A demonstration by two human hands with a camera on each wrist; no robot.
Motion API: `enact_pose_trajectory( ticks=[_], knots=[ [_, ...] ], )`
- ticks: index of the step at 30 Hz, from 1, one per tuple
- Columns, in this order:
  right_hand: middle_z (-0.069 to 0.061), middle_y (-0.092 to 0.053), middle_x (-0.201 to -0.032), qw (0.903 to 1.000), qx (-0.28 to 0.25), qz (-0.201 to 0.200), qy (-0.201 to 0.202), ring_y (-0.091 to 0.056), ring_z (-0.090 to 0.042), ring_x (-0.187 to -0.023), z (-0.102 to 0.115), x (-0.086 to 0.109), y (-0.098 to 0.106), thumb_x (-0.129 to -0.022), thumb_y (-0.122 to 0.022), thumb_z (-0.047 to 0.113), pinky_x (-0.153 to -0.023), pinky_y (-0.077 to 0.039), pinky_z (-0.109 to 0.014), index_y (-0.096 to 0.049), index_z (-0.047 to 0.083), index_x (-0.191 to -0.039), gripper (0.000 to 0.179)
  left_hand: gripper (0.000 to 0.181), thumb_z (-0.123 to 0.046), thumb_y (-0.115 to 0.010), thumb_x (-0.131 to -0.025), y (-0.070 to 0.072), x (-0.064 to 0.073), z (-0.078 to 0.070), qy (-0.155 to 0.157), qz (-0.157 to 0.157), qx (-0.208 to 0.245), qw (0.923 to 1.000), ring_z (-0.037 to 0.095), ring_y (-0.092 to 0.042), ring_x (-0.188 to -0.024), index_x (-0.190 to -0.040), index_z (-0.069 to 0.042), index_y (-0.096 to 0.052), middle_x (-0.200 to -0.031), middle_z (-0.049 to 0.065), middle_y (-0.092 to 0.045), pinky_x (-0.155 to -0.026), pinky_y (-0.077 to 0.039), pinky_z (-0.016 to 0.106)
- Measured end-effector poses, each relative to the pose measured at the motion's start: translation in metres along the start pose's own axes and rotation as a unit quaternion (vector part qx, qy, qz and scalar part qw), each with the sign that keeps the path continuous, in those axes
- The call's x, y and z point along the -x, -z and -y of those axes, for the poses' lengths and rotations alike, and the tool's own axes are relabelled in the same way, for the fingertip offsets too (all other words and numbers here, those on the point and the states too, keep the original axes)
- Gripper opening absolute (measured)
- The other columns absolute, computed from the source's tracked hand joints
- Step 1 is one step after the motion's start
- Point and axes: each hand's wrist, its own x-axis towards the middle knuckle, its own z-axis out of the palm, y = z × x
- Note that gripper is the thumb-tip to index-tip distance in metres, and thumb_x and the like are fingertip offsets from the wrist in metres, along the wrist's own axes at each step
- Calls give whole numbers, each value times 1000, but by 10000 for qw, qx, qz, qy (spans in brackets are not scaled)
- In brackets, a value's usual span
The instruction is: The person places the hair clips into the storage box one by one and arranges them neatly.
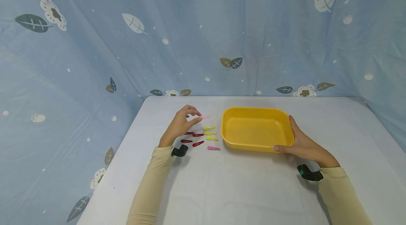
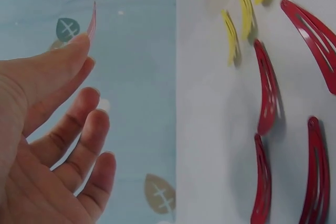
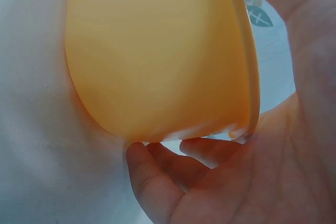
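Between thumb and index finger, my left hand (image 1: 181,123) pinches a pink hair clip (image 2: 92,24), raised above the table. Below it lie several dark red hair clips (image 1: 198,143), spread in loose rows. Three yellow hair clips (image 1: 210,133) lie just right of them, with a purple-pink hair clip (image 1: 213,148) in front. My right hand (image 1: 301,144) grips the right end of a yellow rectangular bin (image 1: 257,130), thumb over its front corner rim and fingers along the outer side wall. No clips show inside the bin.
A white cloth covers the table (image 1: 222,189). Behind it and to the left hangs a blue curtain (image 1: 190,49) with leaf and flower prints. Black wrist cameras sit at both wrists, close over the cloth.
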Motion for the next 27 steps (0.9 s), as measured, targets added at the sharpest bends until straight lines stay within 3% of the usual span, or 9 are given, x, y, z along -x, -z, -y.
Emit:
enact_pose_trajectory(
  ticks=[8, 16, 21, 27],
  knots=[
    [-34, -15, -166, 10000, -17, 2, -77, -40, -44, -135, 0, 0, -1, -88, -80, 43, -108, -32, -76, 31, 11, -159, 135, 23, -27, -75, -96, -2, -9, -12, -1, 10, 28, 10000, 34, -61, -114, -111, -10, -76, -124, 8, -64, -102, -52, 53],
    [-35, -19, -164, 9999, 100, 36, 3, -44, -44, -132, 0, -3, -2, -89, -78, 44, -107, -35, -75, 29, 8, -159, 133, 23, -29, -75, -96, -6, -16, -20, -168, 37, 261, 9995, 40, -60, -114, -110, -10, -77, -123, 10, -64, -100, -51, 58],
    [-36, -12, -166, 10000, 25, 64, -29, -39, -47, -138, -1, -3, -1, -89, -78, 43, -109, -33, -76, 31, 9, -158, 134, 24, -29, -75, -96, -12, -21, -23, -199, 46, 328, 9993, 40, -60, -114, -109, -10, -77, -122, 9, -65, -100, -51, 58],
    [-34, -18, -164, 10000, 41, 53, 9, -41, -45, -135, -2, -4, 1, -89, -79, 42, -108, -32, -76, 31, 10, -159, 134, 23, -30, -75, -96, -18, -26, -28, -259, 32, 330, 9991, 29, -59, -109, -109, -12, -77, -120, 6, -65, -98, -52, 52]
  ],
)
